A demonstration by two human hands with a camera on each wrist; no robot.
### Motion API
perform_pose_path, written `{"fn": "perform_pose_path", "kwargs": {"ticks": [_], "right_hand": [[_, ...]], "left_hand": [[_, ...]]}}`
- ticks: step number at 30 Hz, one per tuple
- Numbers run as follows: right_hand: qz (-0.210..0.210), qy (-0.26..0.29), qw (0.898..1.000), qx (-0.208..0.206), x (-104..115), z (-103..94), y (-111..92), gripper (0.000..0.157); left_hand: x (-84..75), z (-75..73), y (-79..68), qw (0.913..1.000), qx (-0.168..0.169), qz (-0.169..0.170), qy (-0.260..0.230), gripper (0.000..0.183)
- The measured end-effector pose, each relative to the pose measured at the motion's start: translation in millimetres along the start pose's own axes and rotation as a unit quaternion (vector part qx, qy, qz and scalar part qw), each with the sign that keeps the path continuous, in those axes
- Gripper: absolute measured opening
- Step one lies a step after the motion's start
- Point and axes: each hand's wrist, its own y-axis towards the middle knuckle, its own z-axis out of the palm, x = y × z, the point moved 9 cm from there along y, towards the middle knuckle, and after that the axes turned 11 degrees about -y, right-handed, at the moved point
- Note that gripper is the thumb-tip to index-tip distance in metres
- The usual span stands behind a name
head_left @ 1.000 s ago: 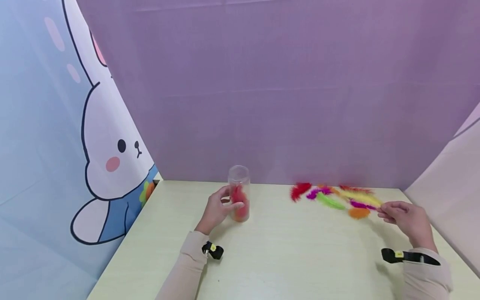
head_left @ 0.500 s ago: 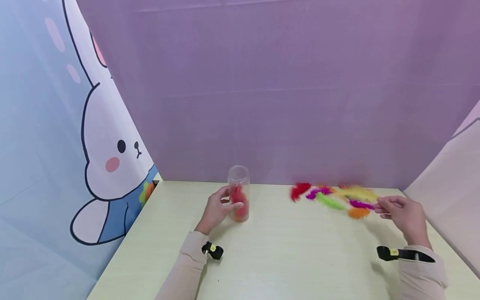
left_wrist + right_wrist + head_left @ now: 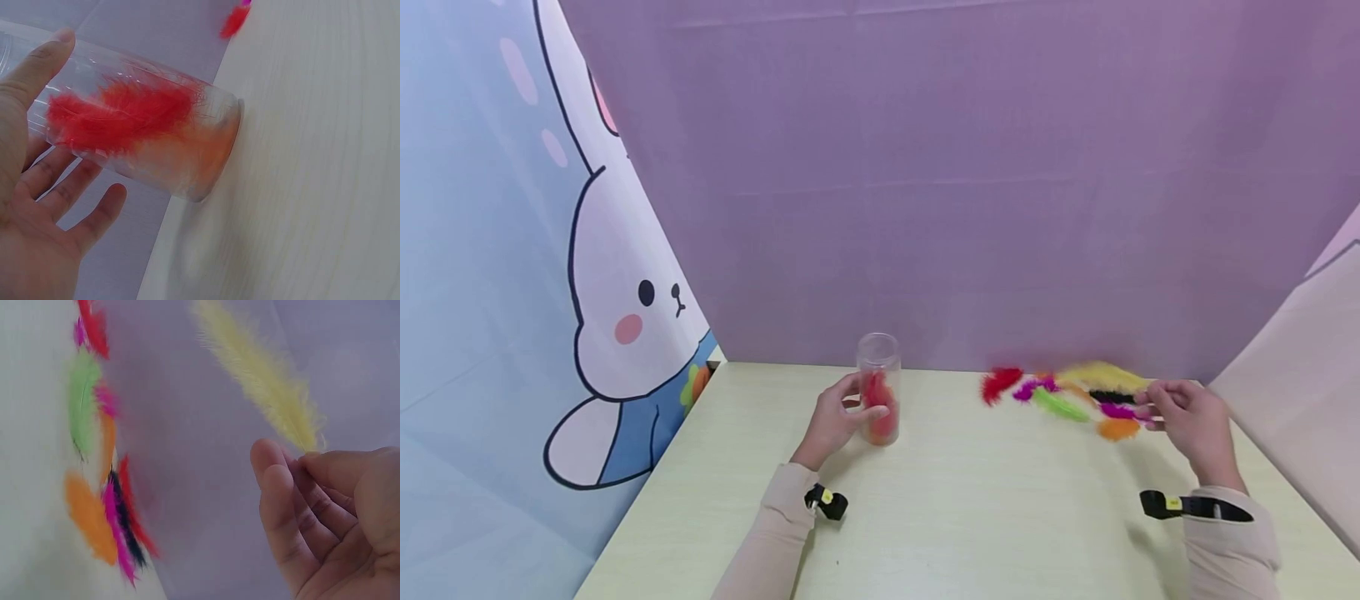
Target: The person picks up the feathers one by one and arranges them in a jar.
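Observation:
A clear cylindrical jar stands upright on the table, red and orange feathers inside it. My left hand holds the jar from its left side, thumb on one side and fingers on the other. A yellow feather is pinched by its quill end between the thumb and fingers of my right hand, raised over the other feathers. Below it lie a black feather, a magenta feather and an orange feather.
Left of these on the table are a green feather and a red feather, near the back edge. A purple cloth hangs behind the table. At the left hangs a blue curtain with a rabbit print.
My right hand has moved left and slightly up, lifting the yellow feather off the others and uncovering the black one. The left hand and jar stay put.

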Motion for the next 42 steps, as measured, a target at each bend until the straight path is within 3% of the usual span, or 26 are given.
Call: {"fn": "perform_pose_path", "kwargs": {"ticks": [6,18,27,37,42], "right_hand": [[-0.011,-0.036,0.999,-0.033,18,0.2,-1,0.038],[-0.023,-0.061,0.996,-0.052,50,10.1,-6,0.037],[-0.075,-0.030,0.995,-0.057,82,21.3,-9,0.033],[-0.122,-0.057,0.989,-0.053,131,41.4,-8,0.033],[-0.144,-0.073,0.985,-0.058,155,51.2,-7,0.029]], "left_hand": [[-1.3,0.6,0.4,1.0000,0.001,0.000,0.001,0.061],[-1.1,1.3,1.1,1.0000,0.001,-0.006,-0.002,0.062],[1.4,3.6,2.2,0.9999,0.003,-0.014,0.003,0.065],[-0.6,2.2,1.3,1.0000,0.000,-0.002,0.003,0.064],[2.5,0.8,-0.4,0.9999,0.000,-0.011,0.004,0.064]]}}
